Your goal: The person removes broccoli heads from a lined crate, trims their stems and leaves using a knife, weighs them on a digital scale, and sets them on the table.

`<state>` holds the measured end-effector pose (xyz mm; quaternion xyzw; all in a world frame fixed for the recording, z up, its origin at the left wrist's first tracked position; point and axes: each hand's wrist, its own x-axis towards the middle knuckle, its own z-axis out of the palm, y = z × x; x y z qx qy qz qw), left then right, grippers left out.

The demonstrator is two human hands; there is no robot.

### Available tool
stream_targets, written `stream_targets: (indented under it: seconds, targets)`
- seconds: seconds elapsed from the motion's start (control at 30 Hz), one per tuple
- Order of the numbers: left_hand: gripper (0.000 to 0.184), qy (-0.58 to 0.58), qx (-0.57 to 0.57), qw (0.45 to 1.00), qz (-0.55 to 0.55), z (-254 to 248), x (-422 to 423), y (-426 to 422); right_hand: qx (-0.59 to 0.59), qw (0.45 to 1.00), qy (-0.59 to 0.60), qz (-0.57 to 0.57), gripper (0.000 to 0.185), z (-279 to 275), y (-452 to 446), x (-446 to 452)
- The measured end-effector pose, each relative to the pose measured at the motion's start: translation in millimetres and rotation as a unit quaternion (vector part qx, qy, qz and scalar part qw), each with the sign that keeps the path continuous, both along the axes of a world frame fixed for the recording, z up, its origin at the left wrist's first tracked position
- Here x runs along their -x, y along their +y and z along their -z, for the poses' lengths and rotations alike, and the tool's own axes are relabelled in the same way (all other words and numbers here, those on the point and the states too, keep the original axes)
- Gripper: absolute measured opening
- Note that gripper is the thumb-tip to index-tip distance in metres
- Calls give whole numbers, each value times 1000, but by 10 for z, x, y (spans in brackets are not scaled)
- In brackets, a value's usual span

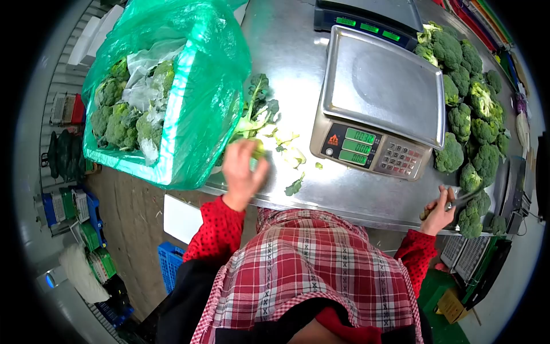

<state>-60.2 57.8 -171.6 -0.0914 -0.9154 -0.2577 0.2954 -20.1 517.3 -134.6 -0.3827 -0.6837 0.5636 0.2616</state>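
Blur over left hand point(243, 172), half-curled by broccoli trimmings point(252, 119), grip unclear; right hand point(439, 213) closed around knife point(466, 198).

1 blue crate point(169, 262) near white panel point(182, 221) | brown carton point(451, 306), lower right | pale bundle point(84, 274), possibly cloth

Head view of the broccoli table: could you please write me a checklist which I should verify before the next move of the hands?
1. Knife gripped by its handle: ok, in the right hand.
2. Blade far from the left hand: ok, the scale stands between their sides of the table.
3. Blade clear of the broccoli pile: cannot tell, they overlap in this view.
4. Left hand empty: cannot tell, it is blurred beside the trimmings.
5. Scale platform bare: ok, nothing lies on it.
6. Work area free of scraps: not ok, leaves and stalk pieces lie there.
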Motion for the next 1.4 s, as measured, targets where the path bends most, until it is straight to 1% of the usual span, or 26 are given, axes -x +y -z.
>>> stream_targets:
  seconds: [0.03,0.07,0.13,0.23,0.3,0.33,0.37,0.4,0.43,0.5,0.57,0.63,0.7,0.77,0.8,0.83,0.9,0.93,1.0,1.03,1.1,1.17,1.23,1.3,1.37,1.4]
  targets:
    - [33,-79,-52,990,106,-292,-141,221,1,1000,-4,-6,26,32,-84,20]
    - [39,-107,-104,974,172,-133,-287,472,-16,998,8,-56,26,109,-150,84]
    - [54,-193,18,925,326,62,-393,801,-32,992,-1,-119,27,113,-395,281]
    - [50,-147,94,943,285,366,-164,918,-77,965,-28,-250,27,-3,-901,372]
    - [44,-54,189,947,254,663,-40,680,-219,899,46,-377,30,190,-1117,320]
    - [33,-29,265,933,240,692,58,459,-221,878,30,-424,32,225,-1239,244]
    - [33,-24,281,937,206,680,200,240,-151,877,1,-457,33,231,-1364,147]
    - [27,-44,268,942,199,640,373,21,-160,847,-56,-503,31,351,-1418,53]
    - [21,-65,251,945,197,627,525,-153,-102,828,-71,-546,32,460,-1521,-7]
    - [13,20,256,955,147,567,746,-188,-147,772,-69,-615,31,494,-1693,-4]
    - [13,-19,228,971,70,363,721,81,-197,728,-39,-656,30,651,-1568,10]
    - [22,-61,41,984,165,-177,330,212,-236,710,-118,-653,30,813,-1165,-55]
    - [29,101,73,975,181,-1095,169,59,-249,735,-109,-621,28,759,-860,-131]
    - [29,207,158,963,62,-1502,465,-520,-249,748,-156,-595,27,609,-825,-102]
    - [35,135,65,988,-47,-1840,626,-752,-248,756,-206,-570,26,546,-823,-100]
    - [55,71,76,989,-105,-1885,887,-1084,-265,767,-133,-569,24,538,-943,-56]
    - [86,-145,133,959,-204,-1777,1341,-1530,-156,797,-36,-583,25,447,-1431,89]
    - [86,-136,133,961,-202,-1662,1466,-1620,-129,781,-41,-610,25,415,-1639,131]
    - [110,-324,-30,915,-239,-1456,1720,-1819,-104,747,-37,-655,27,458,-1926,100]
    - [110,-320,-23,917,-237,-1334,1840,-2000,-109,728,-31,-676,28,514,-2005,62]
    - [118,-404,-201,868,-209,-1180,1795,-2244,-99,713,-18,-693,28,630,-2015,-26]
    - [114,-407,-222,863,-202,-1219,1723,-2258,-114,696,-36,-708,30,708,-1966,17]
    - [112,-358,-169,893,-215,-1250,1674,-2200,-101,716,-46,-689,31,674,-1970,33]
    - [104,-325,-186,892,-251,-1270,1618,-2199,-123,731,-69,-667,31,675,-1895,53]
    - [96,-120,-278,884,-356,-1273,1526,-2300,-108,747,-50,-655,31,643,-1855,55]
    - [94,-28,-252,885,-389,-1423,1430,-2170,-105,754,-68,-645,31,636,-1840,51]
